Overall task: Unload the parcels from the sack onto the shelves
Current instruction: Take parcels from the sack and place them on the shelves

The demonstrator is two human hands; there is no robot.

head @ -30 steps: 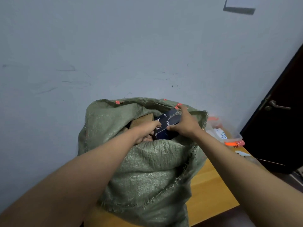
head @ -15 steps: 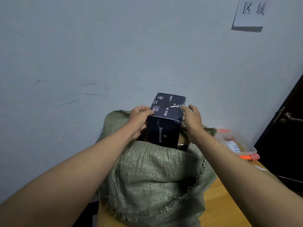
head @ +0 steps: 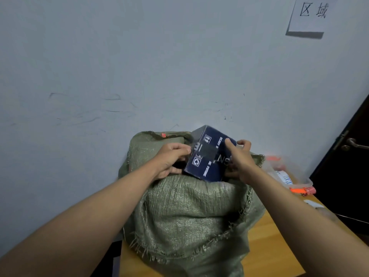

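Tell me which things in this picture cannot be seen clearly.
Head view only:
- Inside of the green woven sack: hidden by its folded mouth, the dark blue box and both hands.
- Shelves: none in view.
- Clear plastic container: blurred, contents unreadable.
- Box lettering: motion-blurred.

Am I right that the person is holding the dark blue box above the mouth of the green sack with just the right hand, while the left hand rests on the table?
Not quite: the head view shows both hands on the dark blue box. The left hand grips its left side and the right hand its right side, above the mouth of the green sack. Neither hand rests on the table.
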